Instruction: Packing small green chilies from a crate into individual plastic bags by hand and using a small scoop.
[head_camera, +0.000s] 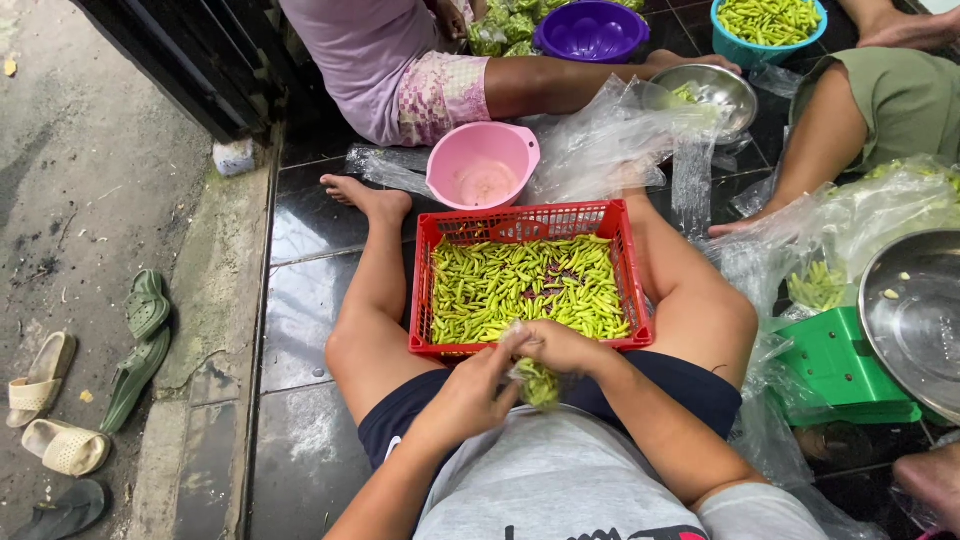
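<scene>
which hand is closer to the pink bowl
Right, slightly. The right hand rests at the red basket's near rim, below the pink bowl. The left hand sits lower, nearer the lap, both on a small bag of green chillies.

Head view, steeply downward (close)

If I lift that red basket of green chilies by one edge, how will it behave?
The red basket looks like thin slotted plastic, so it would probably flex. It is loosely heaped with green chilies, which would likely slide toward the low side. It probably feels light for its size.
</scene>
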